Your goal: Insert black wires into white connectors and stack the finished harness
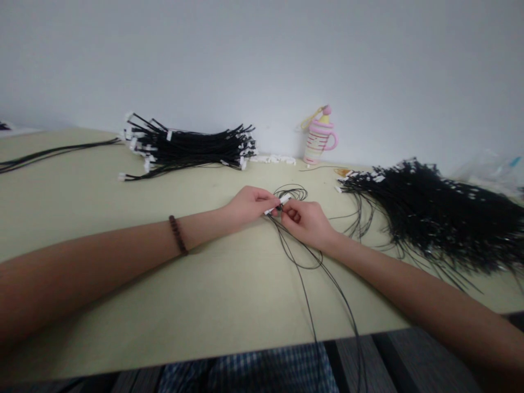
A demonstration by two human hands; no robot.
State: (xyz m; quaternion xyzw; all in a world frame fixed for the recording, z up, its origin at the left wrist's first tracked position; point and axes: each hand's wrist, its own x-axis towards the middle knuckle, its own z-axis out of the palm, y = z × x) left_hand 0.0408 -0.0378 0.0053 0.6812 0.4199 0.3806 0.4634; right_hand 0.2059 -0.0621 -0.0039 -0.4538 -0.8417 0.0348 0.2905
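At the middle of the counter (pixel 123 284), a small white connector (pixel 281 201) on thin black wires (pixel 305 262) is pinched between both hands. Left hand (pixel 248 203) fingers close on its left end; right hand (pixel 305 221) fingers curl tight around its right end. A loose black wire pile (pixel 434 218) lies just right.

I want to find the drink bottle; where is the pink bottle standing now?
In the head view, the pink bottle stands at the back of the table against the wall, right of centre, between the tidy wire bundle and the loose wire heap.
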